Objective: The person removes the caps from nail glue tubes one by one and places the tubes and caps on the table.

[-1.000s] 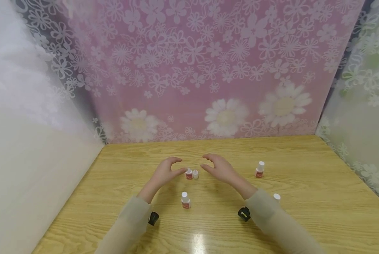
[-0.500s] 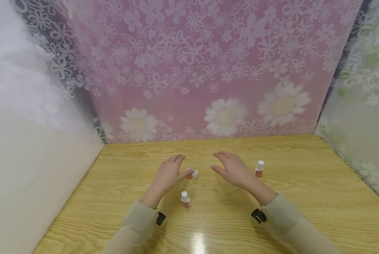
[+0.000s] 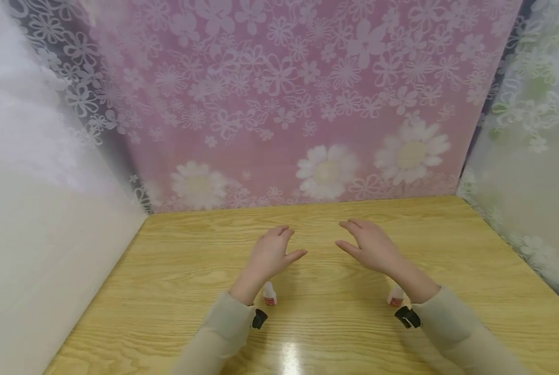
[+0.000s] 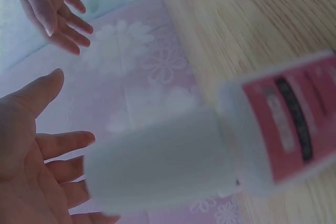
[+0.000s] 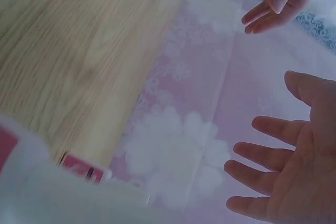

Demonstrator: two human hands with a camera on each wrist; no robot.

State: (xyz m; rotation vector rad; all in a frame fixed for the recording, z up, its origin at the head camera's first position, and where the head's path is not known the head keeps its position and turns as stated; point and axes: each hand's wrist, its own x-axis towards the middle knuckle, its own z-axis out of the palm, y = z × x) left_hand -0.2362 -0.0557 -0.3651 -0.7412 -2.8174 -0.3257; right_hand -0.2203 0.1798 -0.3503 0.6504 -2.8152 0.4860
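A pink sheet [image 3: 260, 130] printed with white flowers backs the wood-grained table [image 3: 328, 323]. The left hand [image 3: 270, 255] is loosely spread, a cylindrical-capped, red-labelled bottle [image 3: 270, 298] on its near side; the right hand [image 3: 374, 247], likewise spread, has a second bottle [image 3: 395, 299] near its wrist.

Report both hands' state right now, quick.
Left hand: open, holding nothing, fingers apart from the thumb.
Right hand: open, holding nothing, fingers apart from the thumb.
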